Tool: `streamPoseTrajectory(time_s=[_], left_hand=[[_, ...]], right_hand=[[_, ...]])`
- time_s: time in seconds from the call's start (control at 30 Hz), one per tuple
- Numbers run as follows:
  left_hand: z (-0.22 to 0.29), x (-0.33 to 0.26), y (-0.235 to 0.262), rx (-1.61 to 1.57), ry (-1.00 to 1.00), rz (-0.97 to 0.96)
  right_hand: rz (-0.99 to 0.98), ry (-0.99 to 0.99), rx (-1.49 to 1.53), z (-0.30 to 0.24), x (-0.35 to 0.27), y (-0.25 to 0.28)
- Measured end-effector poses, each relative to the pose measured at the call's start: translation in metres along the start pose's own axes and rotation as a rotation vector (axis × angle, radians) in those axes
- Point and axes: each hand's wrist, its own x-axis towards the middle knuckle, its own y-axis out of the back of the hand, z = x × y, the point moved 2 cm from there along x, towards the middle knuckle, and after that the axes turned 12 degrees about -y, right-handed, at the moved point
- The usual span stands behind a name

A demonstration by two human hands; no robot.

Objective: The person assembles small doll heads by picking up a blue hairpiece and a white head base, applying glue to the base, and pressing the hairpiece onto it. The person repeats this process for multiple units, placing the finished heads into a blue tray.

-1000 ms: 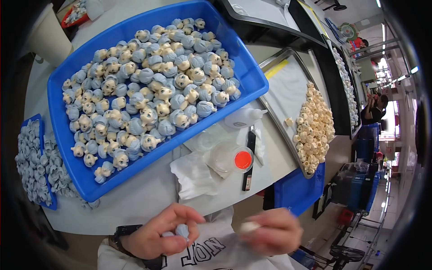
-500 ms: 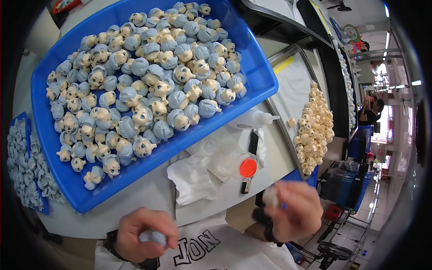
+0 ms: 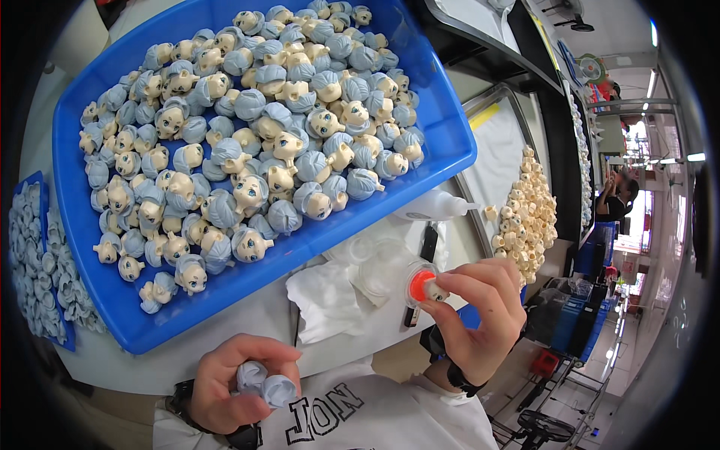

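- Bench: we see it pale, carrying everything below.
- Blue tray: it fills the upper left and is heaped with doll heads, cream faces under blue-grey hair.
- Cream heads: a bare pile on a second tray to our right.
- Hair caps: a blue-grey heap at the left edge.
- White cloth: it lies crumpled just below the blue tray.
- Left hand: we find it curled closed around two blue-grey hair pieces, held low against the shirt.
- Right hand: its fingertips pinch a small cream head, held touching the orange-topped pot beside the cloth.
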Motion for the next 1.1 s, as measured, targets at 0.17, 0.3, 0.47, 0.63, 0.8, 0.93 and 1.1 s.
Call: streamPoseTrajectory(time_s=[0.17,0.3,0.47,0.63,0.8,0.93,1.1], left_hand=[[-0.001,0.0,0.003,0.054,-0.088,-0.056],[-0.004,0.0,0.005,0.127,-0.053,-0.034],[-0.003,0.005,0.001,0.149,-0.014,0.008],[-0.004,0.002,0.006,0.19,0.026,-0.003],[-0.002,0.013,-0.001,0.312,0.032,-0.054],[-0.002,0.012,0.0,0.323,0.06,-0.044],[-0.001,0.011,0.001,0.343,0.019,-0.072]], right_hand=[[-0.003,0.018,0.058,0.004,-0.003,-0.002],[0.028,0.004,0.071,0.007,-0.008,0.001],[0.081,-0.021,0.103,0.01,-0.012,0.001],[0.188,0.013,0.326,0.01,-0.022,-0.005],[0.068,0.371,0.66,-0.021,-0.03,-0.033],[-0.047,0.36,0.592,-0.034,-0.032,-0.042],[-0.072,0.397,0.486,-0.042,-0.027,-0.049]])
